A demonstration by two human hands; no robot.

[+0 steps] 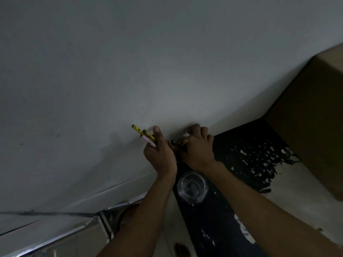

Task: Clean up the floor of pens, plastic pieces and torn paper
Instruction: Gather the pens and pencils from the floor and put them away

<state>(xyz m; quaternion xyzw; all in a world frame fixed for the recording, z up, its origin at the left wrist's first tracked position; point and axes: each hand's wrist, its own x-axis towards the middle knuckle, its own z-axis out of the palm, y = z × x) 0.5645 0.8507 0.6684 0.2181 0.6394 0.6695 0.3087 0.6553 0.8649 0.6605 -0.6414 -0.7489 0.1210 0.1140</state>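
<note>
My left hand [159, 153] grips a bundle of pens [143, 135], yellow ones with dark spots and a pink one, whose ends stick out up and left past my thumb. My right hand [197, 145] is curled right beside it and pinches a yellowish pen tip [184, 142] with dark bits at the fingers. Both hands are held out near the grey wall [130, 71]. Below my wrists a clear plastic jar [192, 186] stands open on the floor. What else the right hand holds is hidden.
A black painted strip [222, 219] with flaking white patches runs along the floor. A brown cardboard box [315, 117] stands at the right against the wall. A metal frame [104, 219] lies at the lower left. My toes [181, 250] show at the bottom edge.
</note>
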